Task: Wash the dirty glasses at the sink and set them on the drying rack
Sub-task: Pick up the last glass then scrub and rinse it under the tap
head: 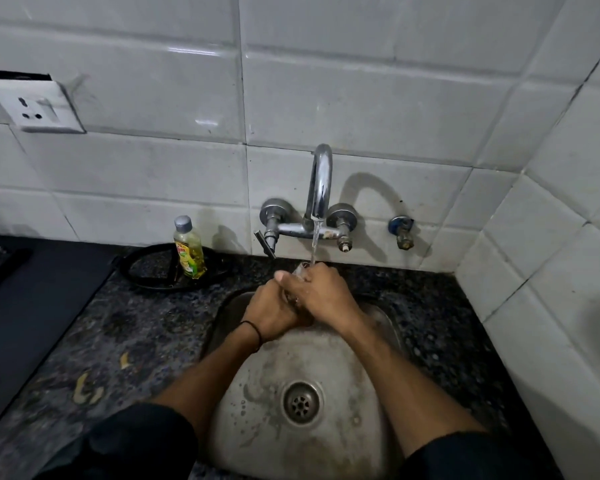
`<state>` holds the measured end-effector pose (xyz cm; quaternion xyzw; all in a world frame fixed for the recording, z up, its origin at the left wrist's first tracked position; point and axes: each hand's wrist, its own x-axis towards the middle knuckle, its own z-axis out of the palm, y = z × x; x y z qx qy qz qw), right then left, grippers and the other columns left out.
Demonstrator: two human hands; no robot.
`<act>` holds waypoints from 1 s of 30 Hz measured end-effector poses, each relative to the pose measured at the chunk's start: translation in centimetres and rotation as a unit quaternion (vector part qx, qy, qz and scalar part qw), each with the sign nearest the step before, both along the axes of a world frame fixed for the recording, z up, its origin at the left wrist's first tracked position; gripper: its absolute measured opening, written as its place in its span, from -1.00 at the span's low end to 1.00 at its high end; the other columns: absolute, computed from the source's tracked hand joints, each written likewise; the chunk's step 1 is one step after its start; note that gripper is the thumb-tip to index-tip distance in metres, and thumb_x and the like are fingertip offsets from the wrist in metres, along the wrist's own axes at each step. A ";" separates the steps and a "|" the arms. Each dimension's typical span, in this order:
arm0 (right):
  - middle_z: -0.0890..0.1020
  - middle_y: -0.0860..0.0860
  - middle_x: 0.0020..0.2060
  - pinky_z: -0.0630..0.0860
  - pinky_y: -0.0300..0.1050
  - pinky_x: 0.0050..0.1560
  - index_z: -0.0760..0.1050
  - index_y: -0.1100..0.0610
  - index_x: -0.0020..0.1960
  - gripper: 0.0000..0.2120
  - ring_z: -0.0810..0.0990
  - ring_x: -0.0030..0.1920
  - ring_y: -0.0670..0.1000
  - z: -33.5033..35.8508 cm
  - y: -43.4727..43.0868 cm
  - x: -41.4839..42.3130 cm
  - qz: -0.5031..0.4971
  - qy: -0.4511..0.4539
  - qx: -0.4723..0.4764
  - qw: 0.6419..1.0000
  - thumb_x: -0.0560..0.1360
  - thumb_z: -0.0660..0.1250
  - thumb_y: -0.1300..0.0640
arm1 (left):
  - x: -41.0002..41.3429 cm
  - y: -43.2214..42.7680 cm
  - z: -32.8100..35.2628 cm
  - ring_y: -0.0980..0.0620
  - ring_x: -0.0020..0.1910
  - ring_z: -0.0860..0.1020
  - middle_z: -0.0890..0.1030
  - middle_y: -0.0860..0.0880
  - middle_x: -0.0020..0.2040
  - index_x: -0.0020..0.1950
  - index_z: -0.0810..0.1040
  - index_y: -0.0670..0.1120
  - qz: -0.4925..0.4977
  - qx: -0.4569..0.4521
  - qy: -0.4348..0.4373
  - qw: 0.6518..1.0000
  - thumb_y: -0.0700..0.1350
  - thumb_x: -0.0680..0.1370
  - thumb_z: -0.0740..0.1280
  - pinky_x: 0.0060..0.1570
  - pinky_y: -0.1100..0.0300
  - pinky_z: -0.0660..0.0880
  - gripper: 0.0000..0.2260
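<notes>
Over the back of the steel sink point(378, 382), both my hands wrap a clear glass point(299, 270) whose rim just shows between them. My left hand point(274, 313) grips it from the left and below, thumb up. My right hand point(321, 294) curls over it from the right. Water runs from the chrome tap point(321, 181) in a thin stream point(314, 242) onto the glass rim. Most of the glass is hidden by my fingers.
A bottle of yellow dish liquid point(189, 249) stands on a black ring point(146, 271) on the dark granite counter point(136, 341) left of the sink. A dark stove surface point(32, 299) lies at far left. White tiled walls close the back and right; a socket point(37, 107) is on the wall.
</notes>
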<state>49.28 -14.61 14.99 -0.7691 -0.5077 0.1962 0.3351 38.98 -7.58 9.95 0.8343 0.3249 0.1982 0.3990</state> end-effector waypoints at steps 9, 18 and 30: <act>0.73 0.16 -0.25 0.63 0.00 0.08 0.66 0.28 -0.04 -0.65 0.72 -0.20 0.07 1.2 -1.3 2.3 0.018 0.253 0.040 0.966 0.62 0.32 -0.02 | -2.4 1.8 2.7 -0.01 -0.20 0.65 0.68 -0.06 -0.09 0.07 0.57 -0.07 -0.100 -0.200 -0.027 0.974 -0.05 0.28 0.59 -0.16 0.06 0.62 -0.58; 0.71 0.05 -0.36 0.66 -0.18 -0.25 0.68 0.26 -0.21 -0.72 0.70 -0.36 0.00 4.5 -0.8 0.5 0.109 0.042 -0.007 0.993 0.58 0.38 0.10 | -1.8 0.2 0.9 0.00 -0.03 0.64 0.70 -0.01 -0.07 0.04 0.62 -0.06 -0.142 -0.338 -0.143 0.919 -0.34 0.40 0.51 -0.07 0.23 0.57 -0.71; 0.63 0.10 -0.49 0.59 -0.12 -0.28 0.56 0.22 -0.37 -0.61 0.62 -0.46 0.05 3.2 0.0 0.6 0.020 0.035 0.084 0.996 0.57 0.36 0.06 | -1.7 -1.2 1.9 0.02 -0.21 0.65 0.70 -0.03 -0.16 0.01 0.59 -0.08 -0.045 -0.255 -0.153 0.954 -0.19 0.26 0.62 -0.27 0.19 0.57 -0.61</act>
